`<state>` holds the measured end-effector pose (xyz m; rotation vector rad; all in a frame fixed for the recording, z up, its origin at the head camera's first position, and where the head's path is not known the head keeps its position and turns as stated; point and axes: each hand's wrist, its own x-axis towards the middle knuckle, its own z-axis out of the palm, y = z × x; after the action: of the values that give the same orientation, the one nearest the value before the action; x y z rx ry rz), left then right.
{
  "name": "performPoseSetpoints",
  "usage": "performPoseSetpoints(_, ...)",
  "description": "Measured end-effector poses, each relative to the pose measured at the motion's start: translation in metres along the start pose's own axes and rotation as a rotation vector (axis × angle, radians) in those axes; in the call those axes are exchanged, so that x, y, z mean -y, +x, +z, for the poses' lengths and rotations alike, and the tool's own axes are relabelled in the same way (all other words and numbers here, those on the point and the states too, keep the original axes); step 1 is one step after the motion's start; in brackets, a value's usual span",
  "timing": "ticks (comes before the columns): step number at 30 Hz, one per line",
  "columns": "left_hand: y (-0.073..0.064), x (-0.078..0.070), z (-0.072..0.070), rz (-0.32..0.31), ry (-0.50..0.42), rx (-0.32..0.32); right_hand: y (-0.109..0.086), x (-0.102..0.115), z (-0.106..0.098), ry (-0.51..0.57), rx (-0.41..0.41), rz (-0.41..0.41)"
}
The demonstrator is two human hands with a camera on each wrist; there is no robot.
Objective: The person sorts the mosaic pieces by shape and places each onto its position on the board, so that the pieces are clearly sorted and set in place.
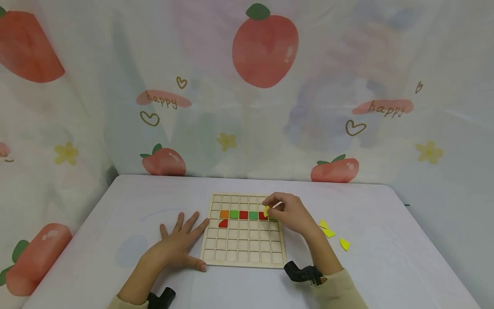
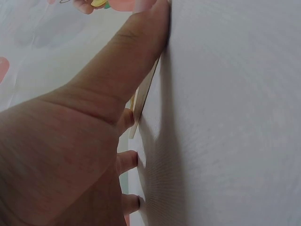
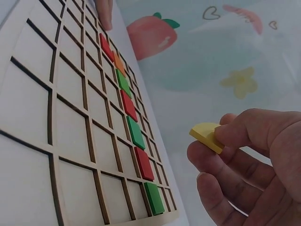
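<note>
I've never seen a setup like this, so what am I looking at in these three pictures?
No robot here, just a person's bare left hand and right hand. One picture is taken from the head, looking forward and down; the others from the left and right wrists, where black devices sit. On the white table, a wooden grid board holds a row of orange, green and red tiles, plus a round-edged red piece. The left hand is spread at the board's edge; the right pinches a yellow piece, and more yellow pieces lie on the table.
</note>
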<state>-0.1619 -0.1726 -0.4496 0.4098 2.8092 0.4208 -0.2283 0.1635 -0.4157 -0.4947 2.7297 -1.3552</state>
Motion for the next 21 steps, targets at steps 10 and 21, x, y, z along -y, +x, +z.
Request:
performPoseSetpoints(10, -0.001, 0.003, 0.000, 0.001, 0.000, 0.003, 0.005, 0.006, 0.005, 0.044, 0.018, -0.055)
performPoseSetpoints(21, 0.000, 0.001, -0.001, 0.002, -0.004, 0.008, 0.009, 0.009, 0.012, 0.057, 0.024, -0.053)
